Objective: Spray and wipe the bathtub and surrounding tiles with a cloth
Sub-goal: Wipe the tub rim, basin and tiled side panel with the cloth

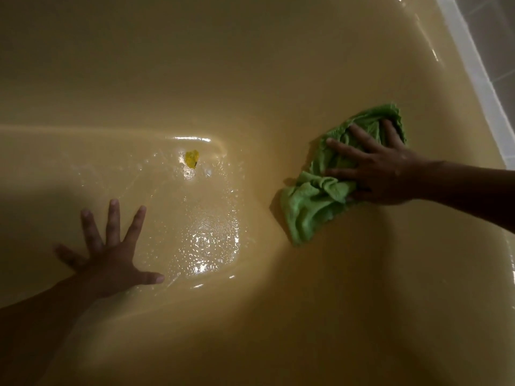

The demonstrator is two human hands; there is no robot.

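Note:
I look down into a cream-yellow bathtub (250, 79). A crumpled green cloth (312, 201) lies against the tub's curved right wall. My right hand (376, 168) presses flat on the cloth with its fingers spread. My left hand (111, 252) rests on the tub floor at the lower left, fingers spread wide and holding nothing. No spray bottle is in view.
Wet droplets and foam (206, 240) glisten on the tub floor between my hands. A small yellow object (192, 158) sits farther back on the floor. The tub's pale rim (473, 68) and grey tiles (498, 37) run along the upper right.

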